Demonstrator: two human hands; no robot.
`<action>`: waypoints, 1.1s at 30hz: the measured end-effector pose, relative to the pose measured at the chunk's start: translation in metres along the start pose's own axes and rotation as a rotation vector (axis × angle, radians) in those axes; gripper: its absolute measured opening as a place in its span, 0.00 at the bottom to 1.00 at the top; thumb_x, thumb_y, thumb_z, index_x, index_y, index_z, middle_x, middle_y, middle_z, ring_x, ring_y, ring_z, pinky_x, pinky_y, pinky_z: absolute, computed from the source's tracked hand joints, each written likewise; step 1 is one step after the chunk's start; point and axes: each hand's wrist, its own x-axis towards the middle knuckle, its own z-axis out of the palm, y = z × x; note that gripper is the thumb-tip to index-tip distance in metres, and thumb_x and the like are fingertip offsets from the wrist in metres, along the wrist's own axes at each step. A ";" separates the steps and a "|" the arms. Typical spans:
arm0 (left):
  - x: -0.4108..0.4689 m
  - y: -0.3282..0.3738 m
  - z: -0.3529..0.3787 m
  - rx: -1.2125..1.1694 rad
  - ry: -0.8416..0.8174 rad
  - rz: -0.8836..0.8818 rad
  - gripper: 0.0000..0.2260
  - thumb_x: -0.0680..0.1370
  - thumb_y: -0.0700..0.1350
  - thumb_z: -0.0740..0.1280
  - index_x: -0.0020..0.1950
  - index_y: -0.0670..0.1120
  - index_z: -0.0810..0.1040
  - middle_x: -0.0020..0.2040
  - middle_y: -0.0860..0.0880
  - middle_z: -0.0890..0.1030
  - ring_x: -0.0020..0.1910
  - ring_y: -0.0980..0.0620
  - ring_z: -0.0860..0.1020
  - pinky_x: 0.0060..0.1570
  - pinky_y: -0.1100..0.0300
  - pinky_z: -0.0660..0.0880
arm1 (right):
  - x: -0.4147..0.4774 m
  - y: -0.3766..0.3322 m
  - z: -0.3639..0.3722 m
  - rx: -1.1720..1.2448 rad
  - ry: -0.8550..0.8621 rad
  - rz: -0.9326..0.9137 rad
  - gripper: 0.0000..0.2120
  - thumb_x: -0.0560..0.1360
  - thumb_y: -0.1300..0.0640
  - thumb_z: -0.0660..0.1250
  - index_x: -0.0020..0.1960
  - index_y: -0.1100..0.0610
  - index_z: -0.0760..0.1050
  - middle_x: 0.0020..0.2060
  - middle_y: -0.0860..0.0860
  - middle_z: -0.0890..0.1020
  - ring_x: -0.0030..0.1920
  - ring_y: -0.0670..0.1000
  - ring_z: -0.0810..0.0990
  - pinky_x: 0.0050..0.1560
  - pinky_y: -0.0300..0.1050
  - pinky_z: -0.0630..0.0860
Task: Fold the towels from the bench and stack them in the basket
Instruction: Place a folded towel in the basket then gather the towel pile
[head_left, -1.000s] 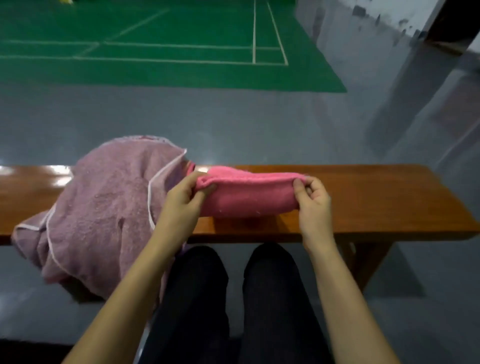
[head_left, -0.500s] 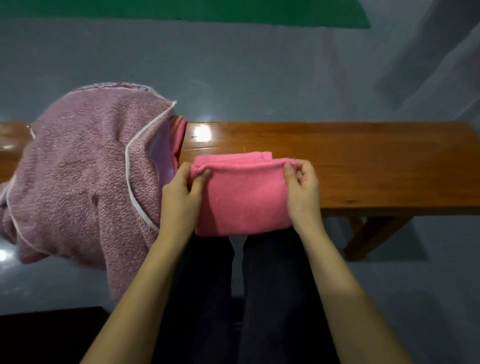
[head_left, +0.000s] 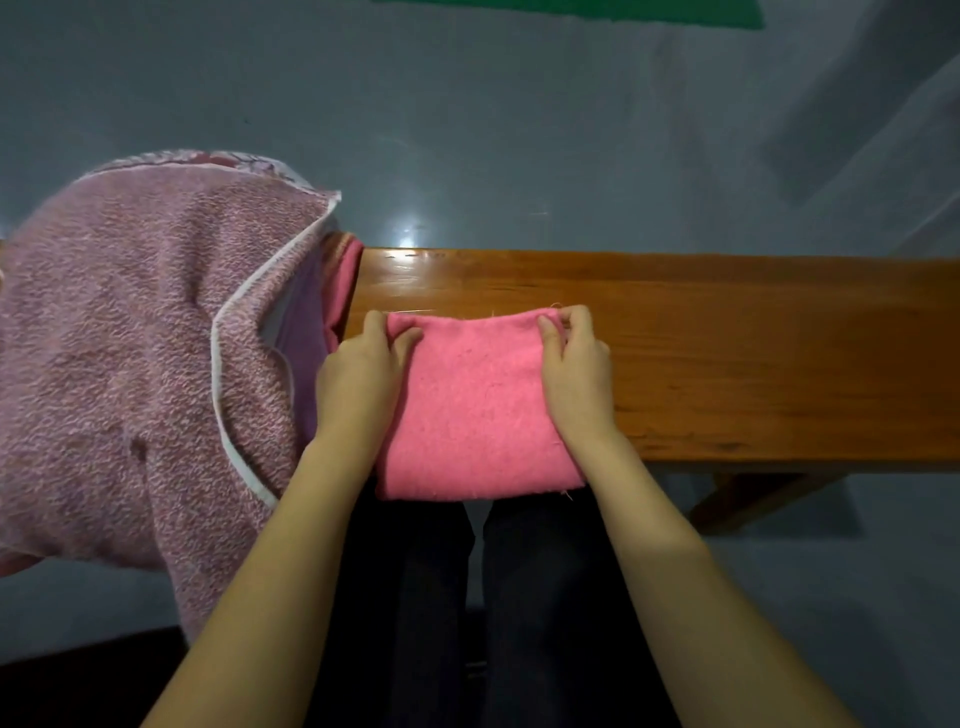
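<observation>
My left hand and right hand pinched the pink towel's far corners on the desk; soft, light terry, probably best held at its corners.

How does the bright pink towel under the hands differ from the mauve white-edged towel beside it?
The bright pink terry towel is folded into a neat rectangle; the mottled mauve terry towel with white piping lies unfolded and rumpled. The pink one is plain and looks smaller; the mauve one spills off the wooden bench. The left hand and right hand pinch only the pink one. Both rest on the bench.
</observation>
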 end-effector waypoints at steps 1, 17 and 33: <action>0.000 0.000 0.001 -0.004 0.003 -0.012 0.18 0.80 0.57 0.58 0.59 0.43 0.72 0.51 0.33 0.79 0.50 0.30 0.76 0.46 0.46 0.70 | 0.001 -0.001 0.000 -0.029 -0.009 -0.001 0.10 0.82 0.52 0.56 0.55 0.58 0.70 0.34 0.47 0.75 0.32 0.47 0.72 0.31 0.46 0.69; -0.025 -0.002 -0.011 0.077 -0.172 -0.245 0.29 0.72 0.62 0.69 0.55 0.36 0.73 0.54 0.35 0.79 0.56 0.35 0.76 0.51 0.50 0.71 | -0.031 -0.017 -0.025 -0.546 -0.227 0.160 0.33 0.73 0.40 0.67 0.66 0.62 0.66 0.61 0.58 0.73 0.62 0.58 0.71 0.58 0.51 0.70; -0.035 0.009 0.000 -0.558 -0.178 -0.128 0.12 0.77 0.54 0.66 0.51 0.45 0.77 0.45 0.51 0.81 0.46 0.51 0.78 0.46 0.58 0.70 | -0.038 0.001 -0.024 0.234 -0.195 0.185 0.09 0.78 0.51 0.63 0.54 0.55 0.75 0.46 0.49 0.81 0.47 0.51 0.80 0.51 0.52 0.76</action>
